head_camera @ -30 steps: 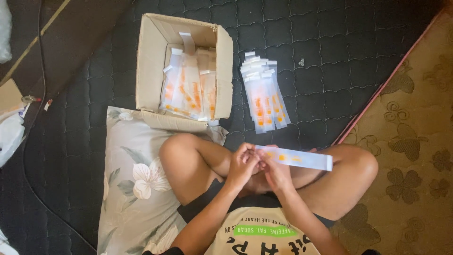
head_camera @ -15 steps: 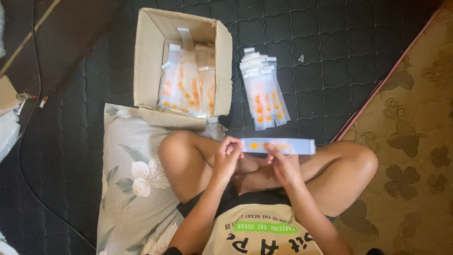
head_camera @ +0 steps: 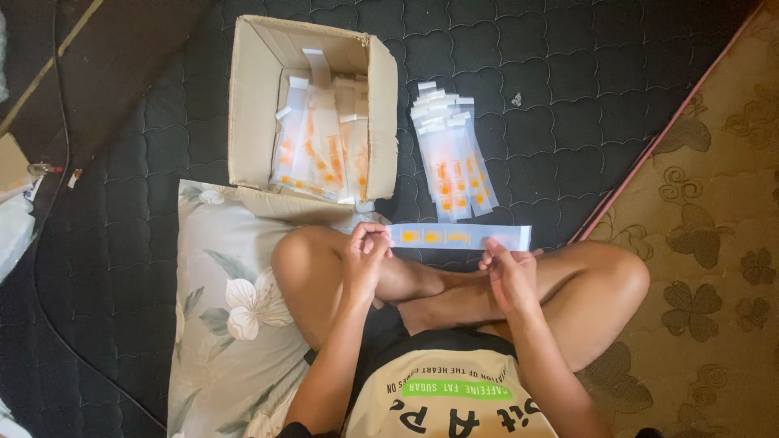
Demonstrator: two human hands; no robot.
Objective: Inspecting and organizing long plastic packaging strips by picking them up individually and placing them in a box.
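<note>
1. Over the crossed legs at frame centre, a long clear packet point(head_camera: 458, 237) with orange pieces inside lies level, running 9 to 3 o'clock.
2. Left hand point(head_camera: 363, 259) pinches the packet's 9 o'clock end between thumb and fingertips, fingers bunched together.
3. Right hand point(head_camera: 510, 276) sits just under the 3 o'clock end; fingers curl up to the lower edge, grip looks light, exact contact hard to tell.
4. Cardboard box point(head_camera: 312, 122) at 11 o'clock holds more packets; a fanned stack of packets point(head_camera: 450, 154) lies at 12 o'clock on the dark quilted mat point(head_camera: 568, 97).
5. Floral pillow point(head_camera: 227, 308) at 8 o'clock.
6. Risk, judged: the thin film is held mainly at 1 end, so it could sag, twist or slip off the knees if the right fingers let go.
</note>
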